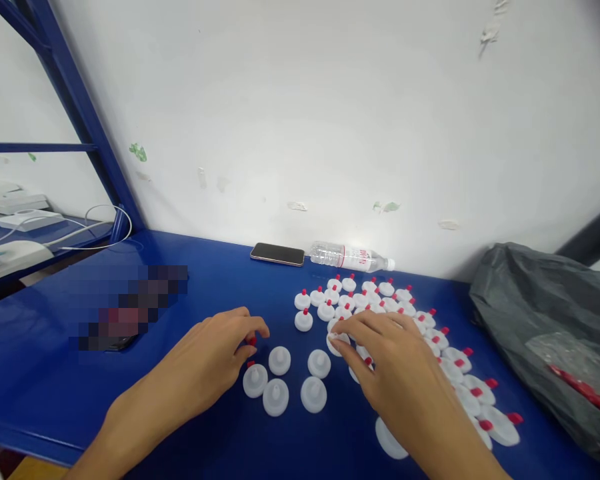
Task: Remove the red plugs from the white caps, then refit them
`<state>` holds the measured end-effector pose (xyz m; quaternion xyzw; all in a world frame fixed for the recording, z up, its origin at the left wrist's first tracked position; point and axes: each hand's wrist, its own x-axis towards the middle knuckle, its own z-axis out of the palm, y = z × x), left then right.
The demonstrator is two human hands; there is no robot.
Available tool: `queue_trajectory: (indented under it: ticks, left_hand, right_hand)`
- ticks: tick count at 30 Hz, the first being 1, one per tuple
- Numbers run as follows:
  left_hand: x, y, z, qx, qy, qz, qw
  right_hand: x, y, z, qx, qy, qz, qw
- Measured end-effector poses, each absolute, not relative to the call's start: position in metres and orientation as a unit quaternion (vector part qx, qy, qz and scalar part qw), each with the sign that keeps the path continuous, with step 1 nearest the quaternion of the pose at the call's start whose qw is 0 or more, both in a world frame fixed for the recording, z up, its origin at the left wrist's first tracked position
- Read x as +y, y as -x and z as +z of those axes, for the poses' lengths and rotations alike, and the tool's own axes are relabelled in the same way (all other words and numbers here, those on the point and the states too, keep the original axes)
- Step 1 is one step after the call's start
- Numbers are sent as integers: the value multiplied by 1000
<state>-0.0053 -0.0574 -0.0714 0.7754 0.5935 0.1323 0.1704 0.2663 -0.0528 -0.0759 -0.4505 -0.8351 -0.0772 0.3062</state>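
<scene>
My left hand [220, 353] curls just left of the loose white lids, its thumb and index finger around a small red cap [253, 341]. Another red piece shows below it, by a white lid [255, 381]. Several white lids without red caps, one of them here [275, 397], lie in front of my hands. My right hand [380, 347] reaches over the group at the right, thumb and index finger at a white lid [338, 344]. Many white lids with red caps [303, 321] stand around and beyond it. The palm hides some of them.
Along the wall lie a phone [277, 254] and a clear plastic bottle [353, 257]. A dark grey bag [525, 320] with red pieces sits at the right. A blurred-out object [130, 310] is on the blue table [200, 267] at the left, near white cables.
</scene>
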Motion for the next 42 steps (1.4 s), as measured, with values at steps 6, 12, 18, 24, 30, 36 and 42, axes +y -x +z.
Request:
queue_trajectory:
  ticks: [6, 12, 18, 24, 30, 36, 42]
  left_hand:
    - [-58, -3, -61, 620, -758, 83, 184]
    - [-57, -4, -60, 624, -758, 71, 178]
    - [-56, -4, -61, 621, -760, 81, 175]
    - [-55, -8, -57, 632, -748, 110, 169]
    - [-60, -11, -51, 625, -752, 132, 164]
    - [-62, -13, -51, 607, -761, 151, 173]
    - [-63, -12, -51, 599, -763, 168, 173]
  right_hand:
    - [-47, -269, -85, -853, 461, -68, 236]
    - [-50, -267, -88, -867, 447, -61, 213]
    - [-51, -267, -82, -832, 478, -112, 259]
    - [-48, -273, -92, -825, 500, -152, 213]
    - [-51, -270, -95, -833, 500, -151, 180]
    - [-53, -267, -99, -831, 494, -169, 190]
    - [-53, -264, -83, -836, 463, -147, 256]
